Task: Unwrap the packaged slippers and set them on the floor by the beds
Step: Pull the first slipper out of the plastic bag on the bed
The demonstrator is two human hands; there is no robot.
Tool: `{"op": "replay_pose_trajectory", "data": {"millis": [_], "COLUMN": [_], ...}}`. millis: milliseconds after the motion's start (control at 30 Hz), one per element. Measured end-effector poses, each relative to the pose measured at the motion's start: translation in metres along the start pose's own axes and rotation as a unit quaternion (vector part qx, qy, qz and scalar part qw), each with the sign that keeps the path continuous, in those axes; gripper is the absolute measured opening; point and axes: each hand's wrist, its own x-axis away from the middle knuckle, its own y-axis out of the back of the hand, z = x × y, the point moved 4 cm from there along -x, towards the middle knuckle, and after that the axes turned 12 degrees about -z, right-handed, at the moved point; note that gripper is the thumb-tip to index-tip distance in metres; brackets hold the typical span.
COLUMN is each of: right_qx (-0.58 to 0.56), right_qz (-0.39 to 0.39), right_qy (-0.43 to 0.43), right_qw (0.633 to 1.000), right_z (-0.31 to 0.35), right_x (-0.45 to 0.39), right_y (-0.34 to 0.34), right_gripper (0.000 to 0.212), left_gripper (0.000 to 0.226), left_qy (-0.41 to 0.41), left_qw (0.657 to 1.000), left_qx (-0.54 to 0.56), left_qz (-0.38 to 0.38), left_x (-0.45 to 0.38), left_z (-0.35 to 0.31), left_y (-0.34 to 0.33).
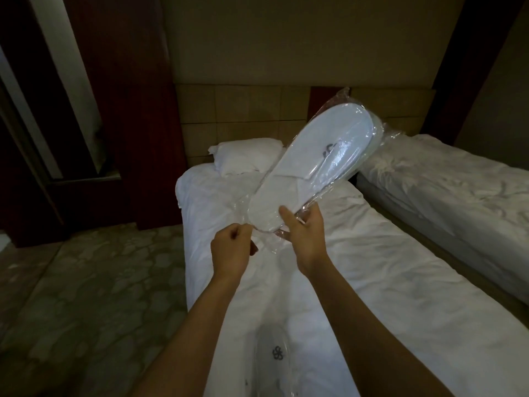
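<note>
A pair of white slippers sealed in a clear plastic wrapper [317,164] is held up above the near bed [372,267], tilted with its far end up to the right. My right hand [303,233] grips the wrapper's near end, thumb on top of the slipper heel. My left hand [233,245] pinches the loose plastic at the wrapper's near left corner. A second wrapped pair of slippers [276,359] with a dark logo lies on the bed between my forearms.
A second bed [458,184] stands to the right across a narrow gap. A pillow [246,156] lies at the near bed's head against a tiled headboard [243,110]. Patterned carpet [86,296] spreads to the left, bounded by dark wooden panels [128,110].
</note>
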Motion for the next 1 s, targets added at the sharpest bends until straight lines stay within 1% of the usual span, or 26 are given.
{"op": "replay_pose_trajectory", "data": {"millis": [100, 200, 267, 333, 467, 533, 600, 667, 800, 833, 867, 933, 967, 1000], "right_qx": [-0.008, -0.032, -0.051, -0.056, -0.039, -0.027, -0.021, -0.029, -0.033, -0.030, -0.026, -0.016, -0.010, -0.006], "right_qz": [-0.005, -0.012, -0.019, -0.023, -0.015, -0.016, -0.013, -0.008, 0.004, 0.014, 0.026, 0.054, 0.066, 0.077], "right_qy": [-0.020, -0.037, -0.047, -0.057, -0.066, -0.069, -0.071, -0.081, -0.093, -0.090, -0.087, -0.086, -0.089, -0.092], "right_qw": [1.000, 0.999, 0.997, 0.997, 0.997, 0.997, 0.997, 0.996, 0.995, 0.995, 0.995, 0.995, 0.994, 0.993], "right_z": [0.003, 0.006, 0.008, 0.010, 0.010, 0.009, 0.009, 0.010, 0.014, 0.016, 0.017, 0.018, 0.018, 0.019], "right_x": [-0.002, -0.002, -0.003, -0.004, -0.006, -0.007, -0.009, -0.011, -0.017, -0.019, -0.019, -0.019, -0.018, -0.017], "right_y": [0.005, 0.009, 0.011, 0.012, 0.013, 0.014, 0.014, 0.015, 0.016, 0.017, 0.017, 0.017, 0.018, 0.018], "right_gripper": [0.018, 0.018, 0.017, 0.017, 0.026, 0.030, 0.021, 0.017, 0.014, 0.012, 0.011, 0.012, 0.012, 0.011], "left_gripper": [0.035, 0.037, 0.035, 0.033, 0.038, 0.039, 0.038, 0.037, 0.042, 0.045, 0.049, 0.052, 0.051, 0.049], "left_qy": [0.005, 0.016, 0.029, 0.052, 0.138, 0.149, 0.129, 0.123, 0.164, 0.182, 0.200, 0.218, 0.209, 0.179], "left_qw": [0.999, 0.997, 0.996, 0.994, 0.984, 0.982, 0.983, 0.983, 0.973, 0.971, 0.970, 0.969, 0.970, 0.975], "left_qx": [0.028, 0.060, 0.066, 0.071, 0.078, 0.061, 0.044, 0.041, 0.074, 0.081, 0.089, 0.114, 0.125, 0.125], "left_qz": [0.039, 0.052, 0.060, 0.068, 0.077, 0.095, 0.121, 0.130, 0.144, 0.132, 0.104, 0.023, -0.011, -0.032], "left_x": [0.002, 0.004, 0.005, 0.005, 0.007, 0.008, 0.012, 0.013, 0.009, 0.007, 0.002, -0.011, -0.019, -0.027], "left_z": [0.005, 0.011, 0.016, 0.022, 0.032, 0.033, 0.032, 0.033, 0.039, 0.040, 0.041, 0.035, 0.029, 0.020], "left_y": [0.001, 0.002, 0.003, 0.003, 0.000, -0.001, -0.001, 0.001, 0.003, 0.005, 0.008, 0.019, 0.025, 0.030]}}
